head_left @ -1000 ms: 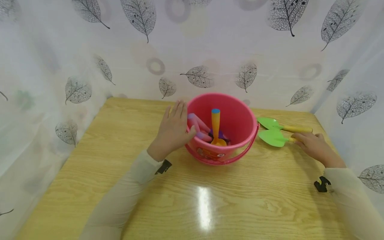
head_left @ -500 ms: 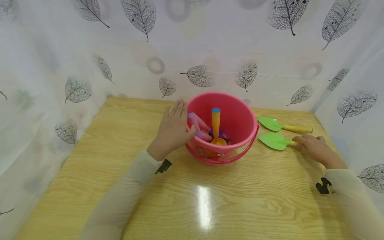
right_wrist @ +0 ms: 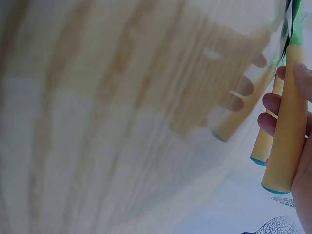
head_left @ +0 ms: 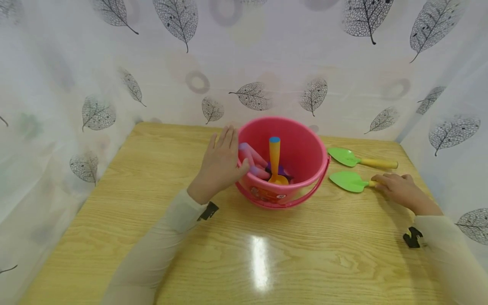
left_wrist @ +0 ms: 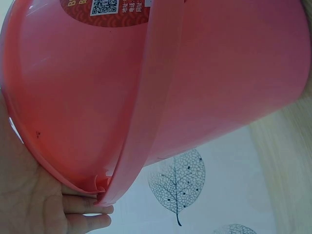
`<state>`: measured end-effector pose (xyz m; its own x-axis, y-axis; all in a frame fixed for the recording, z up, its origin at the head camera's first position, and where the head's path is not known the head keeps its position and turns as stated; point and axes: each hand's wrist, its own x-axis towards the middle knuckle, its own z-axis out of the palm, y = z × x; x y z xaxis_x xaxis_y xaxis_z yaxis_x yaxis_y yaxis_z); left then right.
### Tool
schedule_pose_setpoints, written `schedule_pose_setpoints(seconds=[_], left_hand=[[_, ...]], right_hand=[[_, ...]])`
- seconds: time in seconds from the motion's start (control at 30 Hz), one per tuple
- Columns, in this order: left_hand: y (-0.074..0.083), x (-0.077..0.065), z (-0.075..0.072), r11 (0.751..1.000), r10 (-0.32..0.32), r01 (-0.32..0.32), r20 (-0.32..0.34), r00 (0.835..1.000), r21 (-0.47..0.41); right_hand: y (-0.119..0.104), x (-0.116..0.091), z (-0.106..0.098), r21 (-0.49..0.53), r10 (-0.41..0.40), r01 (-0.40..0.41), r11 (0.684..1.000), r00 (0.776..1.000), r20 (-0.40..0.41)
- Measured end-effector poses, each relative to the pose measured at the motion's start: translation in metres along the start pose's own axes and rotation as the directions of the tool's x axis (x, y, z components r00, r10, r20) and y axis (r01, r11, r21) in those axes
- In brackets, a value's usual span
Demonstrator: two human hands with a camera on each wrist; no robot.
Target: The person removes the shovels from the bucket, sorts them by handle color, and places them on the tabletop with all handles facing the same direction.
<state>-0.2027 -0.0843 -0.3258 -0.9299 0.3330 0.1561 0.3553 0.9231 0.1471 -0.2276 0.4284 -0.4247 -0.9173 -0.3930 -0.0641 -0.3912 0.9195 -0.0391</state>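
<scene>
A pink bucket stands near the back of the table, its handle hanging down at the front. My left hand lies against its left rim with the fingers straight; in the left wrist view they extend past the rim beside the handle joint. At the right, my right hand grips the yellow handle of the nearer green toy shovel. That shovel lies low at the table, blade pointing left. A second green shovel with a yellow handle lies just behind it.
Inside the bucket, a yellow tool with a blue-tipped handle stands upright beside pink pieces and something purple. A curtain with leaf prints hangs behind the wooden table and at both sides.
My right hand has shifted slightly right and toward me with the nearer shovel, widening the gap between the two shovels. The left hand and bucket stay in place.
</scene>
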Motion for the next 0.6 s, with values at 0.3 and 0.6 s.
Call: schedule_pose_setpoints(seconds=[0.3,0.6], left_hand=[[0.0013,-0.0004,-0.0013,1.0,-0.004,0.004,0.0,1.0,-0.006],[0.0021,-0.0004,-0.001,1.0,-0.009,0.009,0.01,1.0,-0.01]], right_hand=[[0.0022,-0.0011,0.0035,-0.032,-0.028,0.027,0.999,0.999,-0.022],[0.0013,-0.0025,0.0033,-0.043,-0.024,0.024,0.999,1.0,-0.005]])
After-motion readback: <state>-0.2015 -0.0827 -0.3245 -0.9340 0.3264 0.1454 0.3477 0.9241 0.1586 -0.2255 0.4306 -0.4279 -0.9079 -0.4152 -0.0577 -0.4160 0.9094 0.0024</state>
